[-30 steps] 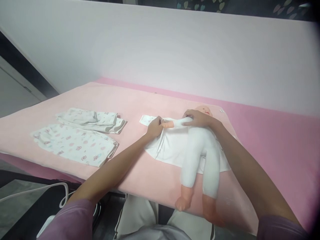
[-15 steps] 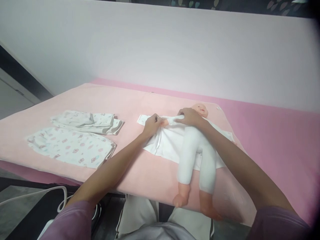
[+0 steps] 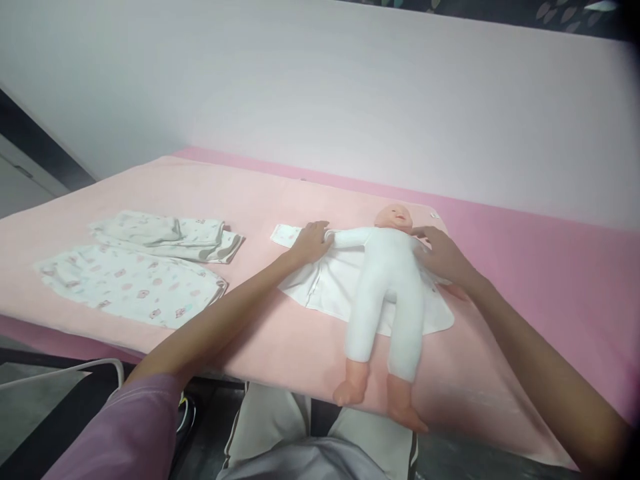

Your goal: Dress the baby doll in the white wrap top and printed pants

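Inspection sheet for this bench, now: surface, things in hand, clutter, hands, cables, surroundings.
Surface: pink mat, smooth, spread over the bench.
Things in hand: doll on its back on an opened white garment, feet past the near edge.
Clutter: two patterned garments at left, the far one folded.
Hands: left hand over the end of the doll's outstretched arm; right hand flat against its other side.
Cables: white cable below the bench at left.
Surroundings: pale wall behind; darker pink surface at right.
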A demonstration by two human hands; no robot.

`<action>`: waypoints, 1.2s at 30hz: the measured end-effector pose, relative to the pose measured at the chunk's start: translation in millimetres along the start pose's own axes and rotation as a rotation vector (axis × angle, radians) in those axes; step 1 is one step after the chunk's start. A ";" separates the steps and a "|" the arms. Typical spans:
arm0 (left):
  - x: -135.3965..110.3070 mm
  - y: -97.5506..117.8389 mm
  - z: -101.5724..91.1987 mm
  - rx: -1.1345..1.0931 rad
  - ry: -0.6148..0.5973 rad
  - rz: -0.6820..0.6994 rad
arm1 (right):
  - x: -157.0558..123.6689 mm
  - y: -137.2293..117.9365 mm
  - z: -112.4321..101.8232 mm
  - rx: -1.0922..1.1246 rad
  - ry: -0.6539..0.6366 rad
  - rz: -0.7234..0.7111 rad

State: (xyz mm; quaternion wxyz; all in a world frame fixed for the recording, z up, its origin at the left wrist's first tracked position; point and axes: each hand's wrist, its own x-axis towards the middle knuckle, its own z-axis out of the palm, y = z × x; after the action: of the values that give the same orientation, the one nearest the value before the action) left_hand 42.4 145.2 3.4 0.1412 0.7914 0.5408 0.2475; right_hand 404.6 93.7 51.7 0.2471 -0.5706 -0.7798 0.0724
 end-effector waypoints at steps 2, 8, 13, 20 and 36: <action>2.3 -0.7 1.0 -0.044 -0.096 0.034 | -12.9 25.4 -7.2 0.031 -0.164 0.019; 9.2 -2.6 4.6 -0.019 -0.047 -0.019 | 2.6 20.5 9.7 0.084 -0.140 -0.005; 23.8 -0.1 -1.3 0.028 -0.004 -0.041 | 35.6 -20.9 30.9 0.139 -0.127 -0.124; 31.5 -1.7 -13.9 -0.037 -0.119 -0.075 | 50.5 -39.8 45.2 0.055 -0.153 -0.121; 68.0 154.3 48.6 0.250 -0.437 0.574 | -43.3 -34.7 80.8 -0.152 -0.132 0.157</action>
State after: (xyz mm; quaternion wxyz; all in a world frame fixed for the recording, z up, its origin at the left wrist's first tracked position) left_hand 210.1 152.4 54.7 0.0807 0.9559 0.2802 0.0346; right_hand 346.9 55.5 -17.8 0.1446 -0.6409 -0.7507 0.0696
